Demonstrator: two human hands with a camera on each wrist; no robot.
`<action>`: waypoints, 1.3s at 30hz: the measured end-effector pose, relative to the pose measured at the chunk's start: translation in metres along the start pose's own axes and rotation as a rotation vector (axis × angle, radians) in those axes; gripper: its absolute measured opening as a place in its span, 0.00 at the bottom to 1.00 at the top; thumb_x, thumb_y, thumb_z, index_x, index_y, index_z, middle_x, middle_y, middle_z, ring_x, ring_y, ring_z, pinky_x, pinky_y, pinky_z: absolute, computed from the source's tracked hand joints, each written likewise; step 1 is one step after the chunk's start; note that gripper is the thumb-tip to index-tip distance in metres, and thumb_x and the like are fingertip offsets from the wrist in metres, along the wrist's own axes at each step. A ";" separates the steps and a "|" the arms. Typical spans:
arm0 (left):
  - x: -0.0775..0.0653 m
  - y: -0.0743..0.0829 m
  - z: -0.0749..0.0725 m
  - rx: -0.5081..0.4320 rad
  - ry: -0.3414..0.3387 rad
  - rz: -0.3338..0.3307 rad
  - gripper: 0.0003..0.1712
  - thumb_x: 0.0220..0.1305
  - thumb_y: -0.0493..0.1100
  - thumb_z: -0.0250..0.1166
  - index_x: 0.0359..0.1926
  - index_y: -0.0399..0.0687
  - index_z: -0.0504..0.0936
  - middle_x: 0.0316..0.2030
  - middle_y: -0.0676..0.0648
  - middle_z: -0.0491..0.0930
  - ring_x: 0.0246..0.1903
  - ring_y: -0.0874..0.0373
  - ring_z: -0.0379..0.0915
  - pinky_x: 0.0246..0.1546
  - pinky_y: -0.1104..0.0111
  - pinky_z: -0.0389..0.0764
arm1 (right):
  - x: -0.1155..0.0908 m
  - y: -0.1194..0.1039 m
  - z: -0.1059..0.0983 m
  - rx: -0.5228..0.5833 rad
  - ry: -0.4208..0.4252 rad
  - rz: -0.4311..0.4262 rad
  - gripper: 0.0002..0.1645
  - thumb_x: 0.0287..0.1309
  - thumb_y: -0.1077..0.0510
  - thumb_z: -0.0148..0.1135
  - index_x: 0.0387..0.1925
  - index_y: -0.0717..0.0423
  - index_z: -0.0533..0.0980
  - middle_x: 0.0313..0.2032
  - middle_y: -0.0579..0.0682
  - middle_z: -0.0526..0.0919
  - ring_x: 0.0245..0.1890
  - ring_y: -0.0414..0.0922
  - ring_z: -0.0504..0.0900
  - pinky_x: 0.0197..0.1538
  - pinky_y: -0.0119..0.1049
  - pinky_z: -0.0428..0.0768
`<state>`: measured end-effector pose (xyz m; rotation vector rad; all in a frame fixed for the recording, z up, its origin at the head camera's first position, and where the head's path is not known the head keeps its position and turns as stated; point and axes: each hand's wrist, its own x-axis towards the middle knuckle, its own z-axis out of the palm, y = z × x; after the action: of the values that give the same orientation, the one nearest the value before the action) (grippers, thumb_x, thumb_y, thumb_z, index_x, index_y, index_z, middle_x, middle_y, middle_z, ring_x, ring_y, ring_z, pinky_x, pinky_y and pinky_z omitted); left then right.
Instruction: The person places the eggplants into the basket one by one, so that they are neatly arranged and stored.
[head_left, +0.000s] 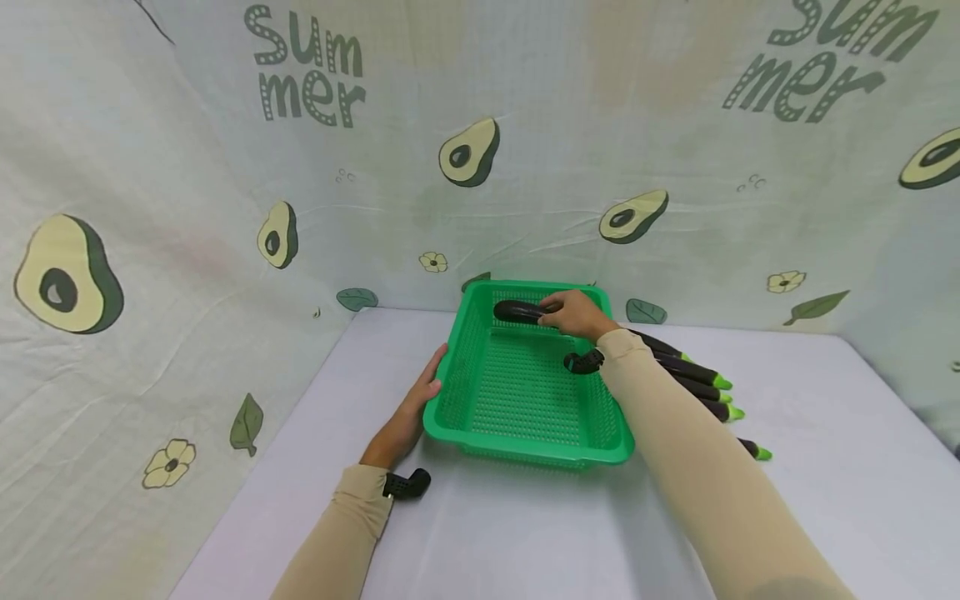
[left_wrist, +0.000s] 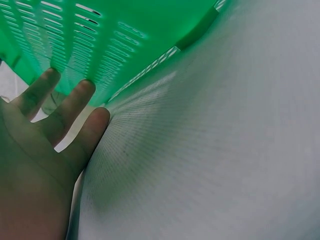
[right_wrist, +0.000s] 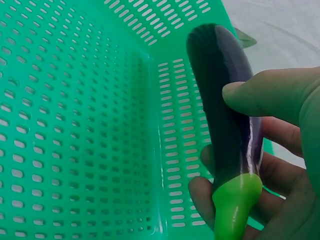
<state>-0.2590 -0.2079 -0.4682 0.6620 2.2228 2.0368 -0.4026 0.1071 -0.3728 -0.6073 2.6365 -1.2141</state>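
A dark purple eggplant [right_wrist: 220, 95] with a green stem end is gripped between the thumb and fingers of my right hand [head_left: 576, 315]. In the head view it lies crosswise over the far end of a green plastic basket [head_left: 528, 439]. The right wrist view shows the basket's perforated floor beneath the eggplant, with nothing lying on the part that shows. My left hand [head_left: 408, 414] rests against the basket's left side, its fingers fairly straight. In the left wrist view the fingertips [left_wrist: 86, 89] touch the slotted outer wall.
Several more eggplants [head_left: 697, 371] lie side by side on the white table [head_left: 817, 433], right of the basket and partly hidden by my right sleeve [head_left: 675, 433]. One eggplant [head_left: 753, 448] lies nearer. A cloth with avocado prints [head_left: 471, 152] hangs behind the table.
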 end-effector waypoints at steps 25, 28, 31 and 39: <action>0.001 -0.002 0.002 0.018 0.011 -0.009 0.36 0.75 0.55 0.39 0.80 0.69 0.41 0.79 0.54 0.37 0.77 0.53 0.28 0.70 0.40 0.34 | 0.005 0.003 0.005 -0.227 0.009 -0.008 0.26 0.66 0.62 0.63 0.63 0.65 0.74 0.58 0.65 0.78 0.56 0.60 0.78 0.53 0.52 0.78; 0.001 -0.004 0.002 0.018 0.011 -0.008 0.36 0.75 0.55 0.40 0.80 0.70 0.42 0.79 0.55 0.37 0.76 0.53 0.29 0.70 0.41 0.34 | 0.006 0.003 0.006 -0.270 0.018 -0.005 0.25 0.66 0.62 0.63 0.63 0.64 0.75 0.57 0.65 0.79 0.55 0.60 0.79 0.53 0.52 0.78; 0.001 -0.003 0.003 0.013 0.012 -0.007 0.36 0.75 0.54 0.40 0.80 0.70 0.43 0.79 0.55 0.38 0.76 0.54 0.29 0.70 0.42 0.34 | 0.005 0.001 0.006 -0.280 0.041 0.002 0.26 0.67 0.62 0.62 0.65 0.64 0.73 0.58 0.66 0.78 0.55 0.61 0.78 0.53 0.53 0.78; 0.001 -0.001 0.002 0.013 0.018 -0.009 0.36 0.75 0.54 0.41 0.80 0.71 0.43 0.79 0.56 0.38 0.76 0.54 0.30 0.70 0.41 0.34 | 0.005 -0.007 0.007 -0.332 0.103 0.006 0.31 0.69 0.59 0.60 0.70 0.62 0.67 0.61 0.64 0.76 0.56 0.61 0.78 0.56 0.56 0.76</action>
<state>-0.2588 -0.2055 -0.4688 0.6353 2.2470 2.0339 -0.4026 0.0961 -0.3714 -0.5990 2.9513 -0.8296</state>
